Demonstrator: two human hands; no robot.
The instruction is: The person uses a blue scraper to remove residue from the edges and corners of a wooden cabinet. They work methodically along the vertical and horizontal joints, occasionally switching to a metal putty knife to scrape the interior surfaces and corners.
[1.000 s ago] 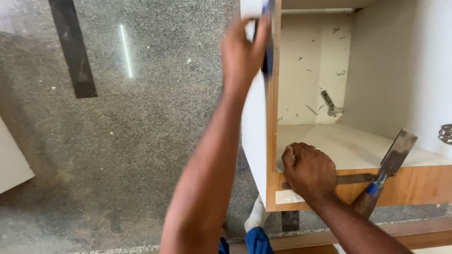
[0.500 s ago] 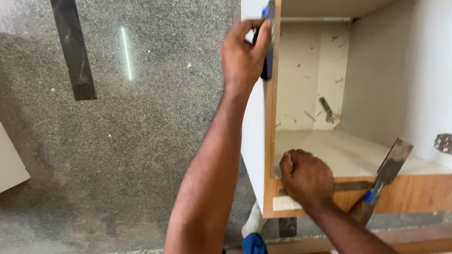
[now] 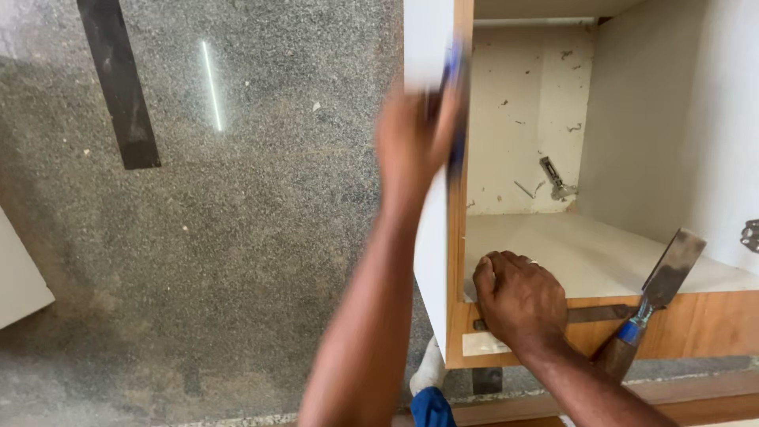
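Here the left hand point(image 3: 413, 138) is raised against the front edge of the cabinet's point(image 3: 455, 316) left side panel, blurred by motion, its fingers wrapped around a slim blue tool point(image 3: 455, 103) whose kind cannot be made out. The tool's long axis runs up and down the picture, along the panel edge, with its upper end pointing toward the cabinet's far top corner and its lower end hidden behind the fingers.

The right hand point(image 3: 518, 300) rests on the cabinet's near wooden rail, close to the left panel, fingers curled into a loose fist pressing down on a thin flat metal strip point(image 3: 593, 314). That strip lies along the rail, its long axis running across the cabinet front from left to right; whether the fingers actually close around it cannot be told.

A chisel point(image 3: 656, 292) with a blue and wooden handle leans against the same rail to the right of that hand, apart from it, its wide blade pointing up and inward over the pale interior shelf and its handle pointing down and out of the cabinet.

A metal hinge point(image 3: 556, 179) sits on the scuffed back wall inside the cabinet. Left of the cabinet lies speckled grey floor point(image 3: 237, 237) with a dark strip point(image 3: 118, 87) on it.
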